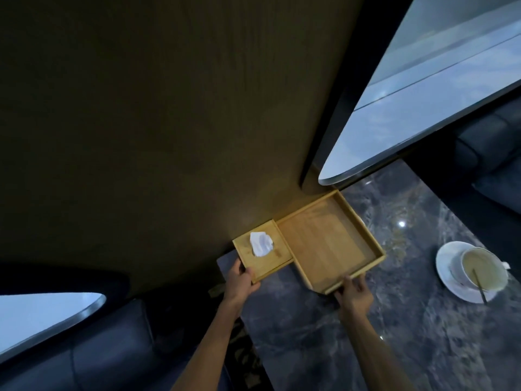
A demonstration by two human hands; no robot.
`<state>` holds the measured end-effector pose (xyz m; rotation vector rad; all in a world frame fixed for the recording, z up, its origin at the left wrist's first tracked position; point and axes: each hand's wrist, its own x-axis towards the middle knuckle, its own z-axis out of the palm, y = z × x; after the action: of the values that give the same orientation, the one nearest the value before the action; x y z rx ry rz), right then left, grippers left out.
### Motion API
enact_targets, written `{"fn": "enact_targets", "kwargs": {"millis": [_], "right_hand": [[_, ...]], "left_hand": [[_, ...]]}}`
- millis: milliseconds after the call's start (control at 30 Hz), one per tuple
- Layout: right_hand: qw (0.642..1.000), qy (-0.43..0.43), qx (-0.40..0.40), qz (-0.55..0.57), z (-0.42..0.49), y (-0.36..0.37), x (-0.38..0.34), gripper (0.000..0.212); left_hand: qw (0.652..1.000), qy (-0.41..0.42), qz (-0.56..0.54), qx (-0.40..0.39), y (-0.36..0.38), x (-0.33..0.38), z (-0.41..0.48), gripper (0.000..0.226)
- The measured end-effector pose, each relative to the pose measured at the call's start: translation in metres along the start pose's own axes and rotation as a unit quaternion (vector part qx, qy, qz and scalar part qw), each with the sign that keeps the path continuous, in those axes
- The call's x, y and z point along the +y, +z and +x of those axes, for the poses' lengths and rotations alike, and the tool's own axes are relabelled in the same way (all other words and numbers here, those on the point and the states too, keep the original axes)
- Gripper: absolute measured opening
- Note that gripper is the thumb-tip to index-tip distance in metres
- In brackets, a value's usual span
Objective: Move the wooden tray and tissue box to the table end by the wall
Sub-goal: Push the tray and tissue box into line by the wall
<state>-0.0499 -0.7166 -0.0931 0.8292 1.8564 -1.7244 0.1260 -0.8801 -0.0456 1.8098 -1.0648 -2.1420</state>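
Head: tissue box (262, 253) (left grip (239, 283)), tray (329, 244) right grip (353, 294).

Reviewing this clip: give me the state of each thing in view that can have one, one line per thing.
wooden tray: empty, flat on the table, far edge at the wall.
tissue box: beside the tray at the wall, a tissue sticking up from its slot.
left hand: gripping the tissue box's near corner.
right hand: gripping the tray's near rim.
cup: upright on its saucer, pale drink inside, stirrer leaning in it.

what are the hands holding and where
Left hand grips the wooden tissue box at its near corner; right hand holds the shallow wooden tray by its near rim.
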Motion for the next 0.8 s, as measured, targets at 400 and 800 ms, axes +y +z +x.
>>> {"fn": "enact_targets", "kwargs": {"millis": [400,800], "right_hand": [[0.999,0.006,-0.032,-0.043,-0.02,-0.005,0.03,0.048],[0.987,-0.017,-0.041,-0.155,-0.033,-0.01,0.038,0.049]], "left_hand": [[0.998,0.008,0.057,0.018,-0.029,-0.017,-0.023,0.042],[0.998,0.039,0.024,0.031,-0.038,-0.019,-0.033,0.046]]}}
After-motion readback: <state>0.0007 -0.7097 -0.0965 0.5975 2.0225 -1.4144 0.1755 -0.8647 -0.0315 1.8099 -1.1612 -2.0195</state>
